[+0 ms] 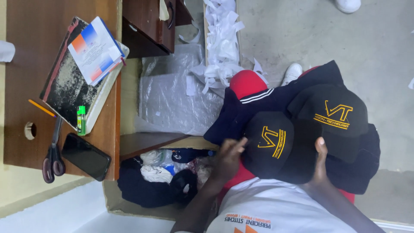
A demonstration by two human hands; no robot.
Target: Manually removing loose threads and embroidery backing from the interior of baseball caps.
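A black cap (274,144) with yellow embroidery is lying on the person's lap atop dark garments (302,108), the left hand (228,157) pinching its edge with fingers curled while the right hand (320,162) is pressing its brim, thumb raised, beside a second cap (334,110).

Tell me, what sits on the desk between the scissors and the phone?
Nothing: in the head view, bare brown desk separates the scissors from the black phone; they lie side by side, apart.
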